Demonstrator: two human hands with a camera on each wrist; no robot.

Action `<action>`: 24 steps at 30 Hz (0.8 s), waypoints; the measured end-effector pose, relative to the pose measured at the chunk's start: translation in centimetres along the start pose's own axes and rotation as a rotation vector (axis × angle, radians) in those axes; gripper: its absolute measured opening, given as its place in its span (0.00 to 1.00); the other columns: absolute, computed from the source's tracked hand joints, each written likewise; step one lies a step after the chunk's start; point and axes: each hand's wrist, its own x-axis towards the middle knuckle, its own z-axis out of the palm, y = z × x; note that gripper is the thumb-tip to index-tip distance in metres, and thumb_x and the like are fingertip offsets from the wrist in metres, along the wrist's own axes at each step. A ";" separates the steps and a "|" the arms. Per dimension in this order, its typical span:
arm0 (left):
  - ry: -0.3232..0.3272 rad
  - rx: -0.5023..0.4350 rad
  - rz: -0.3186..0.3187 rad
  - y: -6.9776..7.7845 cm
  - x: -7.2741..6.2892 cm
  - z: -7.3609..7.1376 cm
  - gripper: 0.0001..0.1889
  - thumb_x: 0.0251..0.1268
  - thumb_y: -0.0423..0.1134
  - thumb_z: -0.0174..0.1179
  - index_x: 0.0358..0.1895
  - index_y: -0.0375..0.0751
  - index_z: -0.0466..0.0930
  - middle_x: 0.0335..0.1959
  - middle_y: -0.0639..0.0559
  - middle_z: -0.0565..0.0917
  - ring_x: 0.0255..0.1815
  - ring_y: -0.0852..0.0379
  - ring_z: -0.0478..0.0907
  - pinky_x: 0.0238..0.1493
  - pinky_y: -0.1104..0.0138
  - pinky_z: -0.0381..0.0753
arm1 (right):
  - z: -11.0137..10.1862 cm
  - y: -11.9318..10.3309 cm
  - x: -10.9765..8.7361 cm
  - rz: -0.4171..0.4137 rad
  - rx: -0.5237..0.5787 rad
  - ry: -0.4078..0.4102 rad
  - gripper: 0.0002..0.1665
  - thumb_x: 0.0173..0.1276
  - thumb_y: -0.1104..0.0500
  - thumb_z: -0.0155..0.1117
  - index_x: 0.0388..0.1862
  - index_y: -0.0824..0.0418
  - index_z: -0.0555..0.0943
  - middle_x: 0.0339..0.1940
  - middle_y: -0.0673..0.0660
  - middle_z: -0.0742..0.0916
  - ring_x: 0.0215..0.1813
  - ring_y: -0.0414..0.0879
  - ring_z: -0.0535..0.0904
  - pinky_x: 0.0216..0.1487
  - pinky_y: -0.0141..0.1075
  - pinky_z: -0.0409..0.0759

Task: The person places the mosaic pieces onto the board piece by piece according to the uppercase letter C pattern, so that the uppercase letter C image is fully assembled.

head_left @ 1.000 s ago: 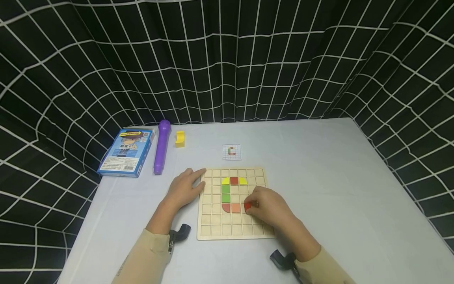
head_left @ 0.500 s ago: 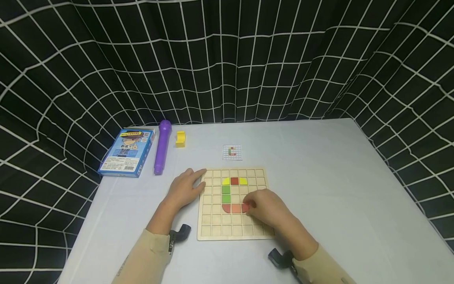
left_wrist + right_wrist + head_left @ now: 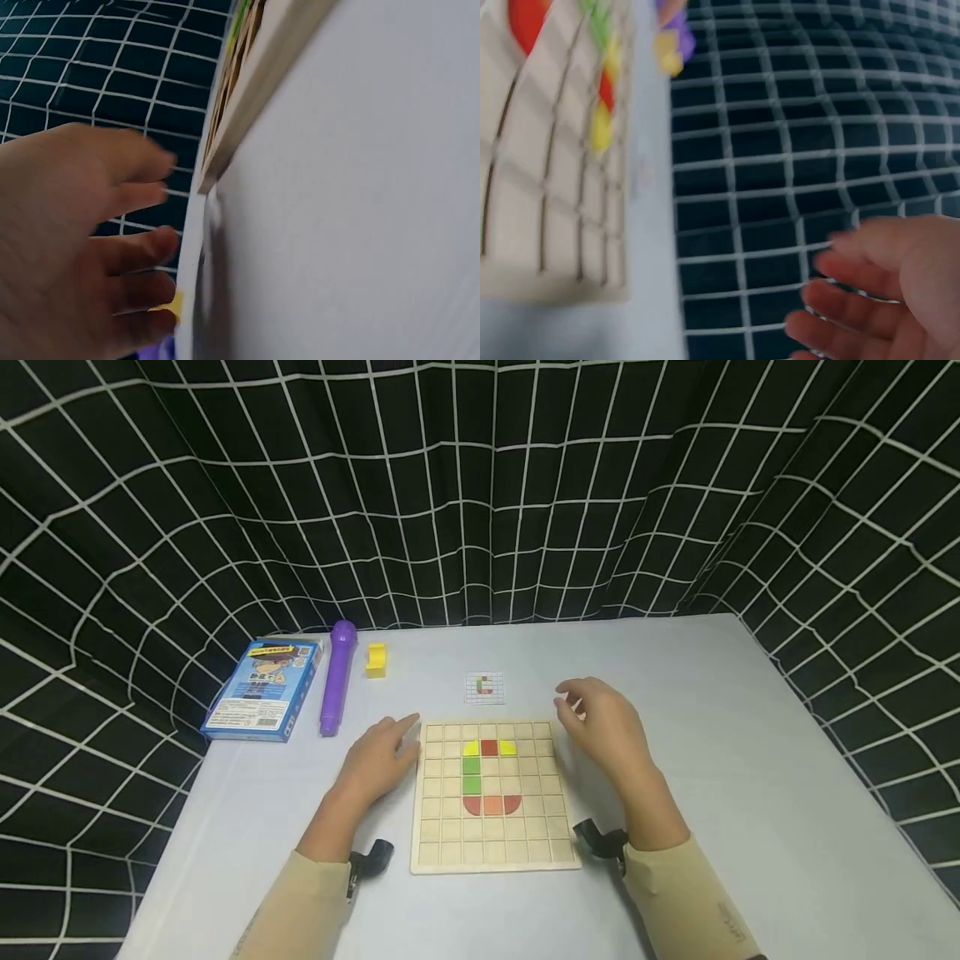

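Note:
On the table lies a square wooden grid board [image 3: 450, 852] with coloured tiles in a C shape. Along the top of the C, a red square tile [image 3: 489, 747] sits between two yellow rounded tiles. Two green square tiles [image 3: 471, 775] form its left side. Its bottom row is an orange square tile [image 3: 492, 805] between red quarter-round tiles, the right one [image 3: 512, 804] uncovered. My left hand [image 3: 377, 762] is beside the board's left edge, fingers loosely extended and holding nothing. Past the board's upper right corner, my right hand [image 3: 606, 727] hovers with loosely bent fingers and nothing in them.
Behind the board lies a small card [image 3: 484, 687] printed with a coloured C on a grid. A blue box [image 3: 262, 689], a purple microphone-shaped stick [image 3: 338, 677] and a yellow block [image 3: 377, 660] stand at the back left. A black gridded curtain [image 3: 480, 485] surrounds the table.
My right hand has let go of the red quarter-round tile at the C's lower right and moved up and right off the board. My left hand has drawn slightly away from the board's edge.

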 end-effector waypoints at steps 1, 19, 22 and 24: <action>0.043 0.008 0.006 -0.2 -0.1 -0.3 0.28 0.76 0.47 0.56 0.75 0.44 0.71 0.43 0.46 0.79 0.43 0.48 0.75 0.45 0.54 0.76 | 0.4 0.5 0.1 -0.003 -0.015 0.052 0.17 0.75 0.58 0.59 0.56 0.64 0.84 0.45 0.60 0.87 0.45 0.56 0.83 0.45 0.51 0.80; 0.273 0.199 -0.036 -4.0 0.8 -3.4 0.45 0.73 0.66 0.50 0.82 0.41 0.54 0.84 0.38 0.40 0.82 0.42 0.23 0.76 0.39 0.34 | 3.5 6.9 1.3 0.108 -0.234 0.056 0.48 0.79 0.35 0.45 0.84 0.64 0.51 0.82 0.70 0.55 0.83 0.66 0.39 0.75 0.66 0.36; 0.261 0.196 -0.039 -4.3 0.7 -3.2 0.45 0.73 0.66 0.50 0.82 0.41 0.54 0.84 0.38 0.40 0.82 0.42 0.22 0.76 0.38 0.34 | 3.7 7.0 1.3 0.106 -0.237 0.056 0.47 0.79 0.36 0.46 0.84 0.64 0.52 0.82 0.70 0.56 0.83 0.67 0.39 0.75 0.67 0.37; 0.260 0.196 -0.037 -4.4 0.6 -3.1 0.45 0.73 0.66 0.50 0.82 0.41 0.54 0.84 0.38 0.40 0.82 0.42 0.22 0.75 0.38 0.35 | 3.7 7.0 1.3 0.105 -0.237 0.054 0.47 0.80 0.36 0.46 0.84 0.64 0.52 0.82 0.70 0.56 0.83 0.67 0.39 0.75 0.67 0.37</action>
